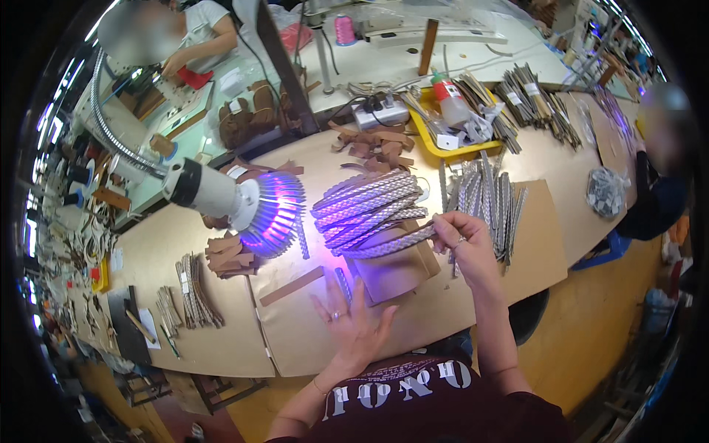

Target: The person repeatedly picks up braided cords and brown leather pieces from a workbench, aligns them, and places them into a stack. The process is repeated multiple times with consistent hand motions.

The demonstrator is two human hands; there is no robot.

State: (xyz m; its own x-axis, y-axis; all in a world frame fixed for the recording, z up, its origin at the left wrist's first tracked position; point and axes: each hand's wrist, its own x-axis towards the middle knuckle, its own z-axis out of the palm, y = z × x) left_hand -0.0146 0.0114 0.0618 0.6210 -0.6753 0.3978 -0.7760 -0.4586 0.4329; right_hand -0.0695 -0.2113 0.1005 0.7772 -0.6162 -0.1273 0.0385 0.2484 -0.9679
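Note:
My right hand (473, 247) pinches a grey braided strap (395, 244) between thumb and fingers. That strap runs leftward along the front of a thick coil of braided straps (365, 203), lit purple by the lamp. Under and in front of the coil is a brown block-like piece (405, 269). My left hand (353, 328) is held low over the table with its fingers spread and nothing in them. Just beyond its fingertips lies a short braided piece (342, 282), with a flat brown strip (292, 286) to its left.
A purple-lit lamp (273, 214) on a flexible arm leans in left of the coil. Grey braided straps (484, 203) lie to the right. Brown strips (377, 144), a yellow tray (443, 150) with a bottle, and a power strip (380, 114) are behind. Other people sit far left and right.

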